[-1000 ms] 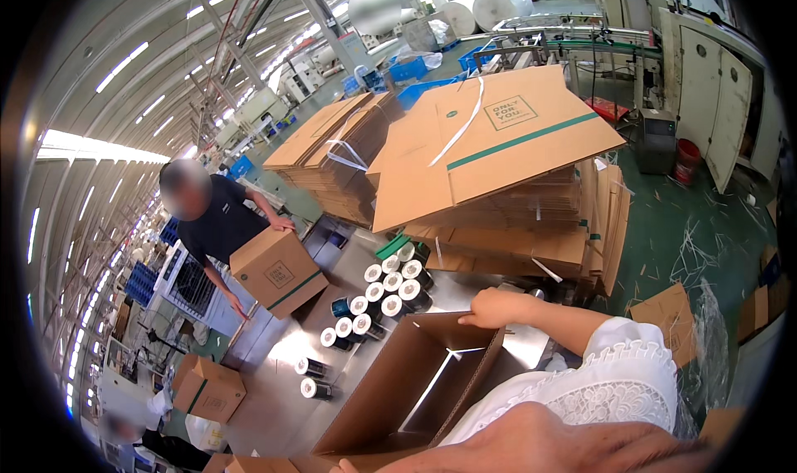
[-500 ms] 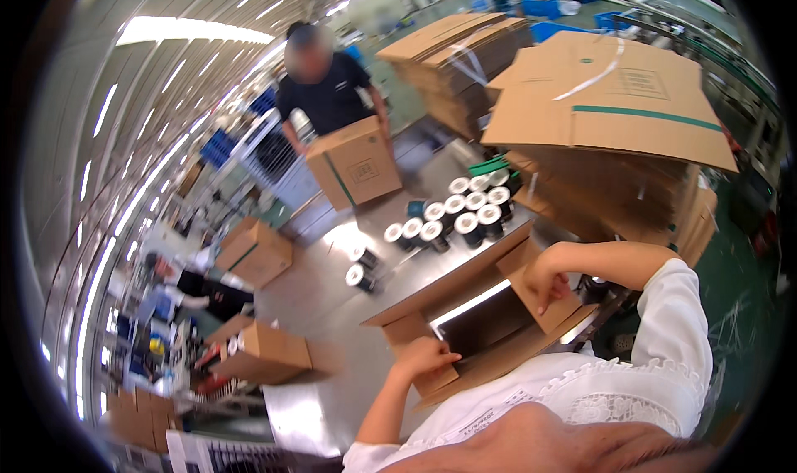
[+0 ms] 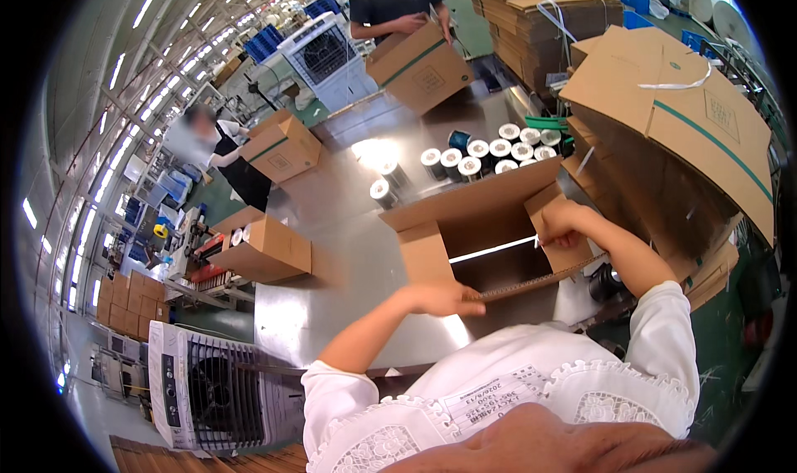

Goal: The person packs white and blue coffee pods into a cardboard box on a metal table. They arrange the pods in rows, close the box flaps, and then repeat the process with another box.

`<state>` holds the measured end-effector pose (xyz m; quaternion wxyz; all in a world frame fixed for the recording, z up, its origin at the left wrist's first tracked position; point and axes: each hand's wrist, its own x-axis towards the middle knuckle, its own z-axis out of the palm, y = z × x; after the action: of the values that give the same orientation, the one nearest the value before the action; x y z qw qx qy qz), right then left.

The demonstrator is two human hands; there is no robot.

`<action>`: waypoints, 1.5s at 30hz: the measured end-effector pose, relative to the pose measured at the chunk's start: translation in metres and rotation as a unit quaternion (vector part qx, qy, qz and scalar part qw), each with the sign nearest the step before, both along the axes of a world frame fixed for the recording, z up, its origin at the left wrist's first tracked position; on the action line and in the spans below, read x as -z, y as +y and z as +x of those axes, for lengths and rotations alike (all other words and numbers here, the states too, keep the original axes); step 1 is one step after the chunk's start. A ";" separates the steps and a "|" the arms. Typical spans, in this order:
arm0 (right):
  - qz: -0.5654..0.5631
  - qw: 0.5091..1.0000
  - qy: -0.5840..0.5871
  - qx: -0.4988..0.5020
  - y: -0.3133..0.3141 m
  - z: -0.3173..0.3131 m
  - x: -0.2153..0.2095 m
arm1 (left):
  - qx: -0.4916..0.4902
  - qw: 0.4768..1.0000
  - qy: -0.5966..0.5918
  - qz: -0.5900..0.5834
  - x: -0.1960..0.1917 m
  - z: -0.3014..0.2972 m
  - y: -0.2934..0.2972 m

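1. Open cardboard box (image 3: pixel 490 224) sitting on the steel desk (image 3: pixel 332 249), right in front of the torso, flaps up, inside looks empty and dark.
2. Left hand (image 3: pixel 440 299) closed over the near flap edge, fingers curled on the corrugated rim. Right hand (image 3: pixel 564 224) pinching the right-side flap, thumb and fingers clamped on its top edge.
3. Handling, judged: light while empty, stiff along the flutes, floppy at the scored fold lines. Dry card, decent friction, not slippery. Not fragile, but crushes and creases if squeezed mid-panel.
4. Best hold, judged: flap edges near the corners for folding; under the base or at opposite walls for lifting. Corrugated edges can cut skin.
5. Just beyond the box: cluster of thread spools (image 3: pixel 486 153), white tops, upright, a couple apart to the left. One teal spool (image 3: pixel 458 138) behind them. Close to the far flap, likely to topple if the box is pushed forward.
6. Right side: tall stack of flat cartons (image 3: pixel 689 116) with white strapping, leaning over the box's right wall; tight clearance for the right elbow.
7. Left on the desk: another loaded carton (image 3: pixel 266 249), well apart.
8. Across the desk: a person holding a taped box (image 3: pixel 419 66); another person further left with a box (image 3: pixel 286 145). Cooling fan unit (image 3: pixel 220 394) at lower left, off the desk.
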<state>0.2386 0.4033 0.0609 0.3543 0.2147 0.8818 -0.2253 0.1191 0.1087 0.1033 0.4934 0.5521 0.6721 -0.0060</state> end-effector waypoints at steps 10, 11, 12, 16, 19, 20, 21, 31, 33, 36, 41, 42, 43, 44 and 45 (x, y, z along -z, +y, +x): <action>-0.154 0.861 0.445 0.191 0.028 0.045 0.007 | -0.114 0.989 0.004 0.096 0.092 -0.034 0.007; -0.102 0.855 0.478 0.173 0.017 0.052 0.018 | -0.083 0.984 0.075 0.136 0.086 -0.026 0.011; -0.046 0.847 0.506 0.155 0.002 0.061 0.030 | -0.051 0.973 0.141 0.177 0.081 -0.016 0.016; 0.034 0.802 0.547 0.239 -0.029 0.074 0.044 | 0.015 0.810 0.318 0.493 0.064 -0.018 0.019; 0.016 0.823 0.510 0.249 -0.035 0.077 0.042 | -0.036 0.605 0.489 0.628 0.046 -0.049 0.024; -0.011 0.829 0.492 0.267 -0.037 0.077 0.041 | -0.086 0.592 0.511 0.617 0.037 -0.061 0.030; -0.036 0.835 0.471 0.281 -0.039 0.076 0.039 | -0.140 0.577 0.531 0.604 0.025 -0.071 0.038; -0.226 0.670 0.616 0.347 -0.026 0.059 0.077 | -0.163 0.826 0.386 0.377 0.111 -0.074 0.033; -0.235 0.658 0.622 0.353 -0.015 0.062 0.097 | -0.188 0.842 0.401 0.308 0.124 -0.058 0.044; 0.008 0.736 0.617 0.279 0.002 0.061 0.080 | -0.201 0.848 0.356 0.337 0.119 -0.056 0.055; 0.090 0.614 0.772 0.137 -0.038 0.030 -0.090 | -0.226 0.855 0.343 0.316 0.117 -0.053 0.043; 0.096 0.604 0.785 0.102 -0.037 0.021 -0.097 | -0.226 0.855 0.346 0.314 0.115 -0.054 0.044; 0.100 0.592 0.797 0.067 -0.037 0.014 -0.102 | -0.227 0.854 0.350 0.311 0.115 -0.054 0.043; 0.097 0.604 0.789 0.055 -0.039 0.000 -0.097 | -0.229 0.853 0.355 0.307 0.117 -0.054 0.041; 0.097 0.616 0.781 0.041 -0.042 -0.020 -0.085 | -0.231 0.851 0.358 0.306 0.118 -0.054 0.042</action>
<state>0.2191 0.3613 0.1455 -0.5006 0.0264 0.8327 -0.2352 0.0655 0.1505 -0.0146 0.0117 0.4635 0.8783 0.1164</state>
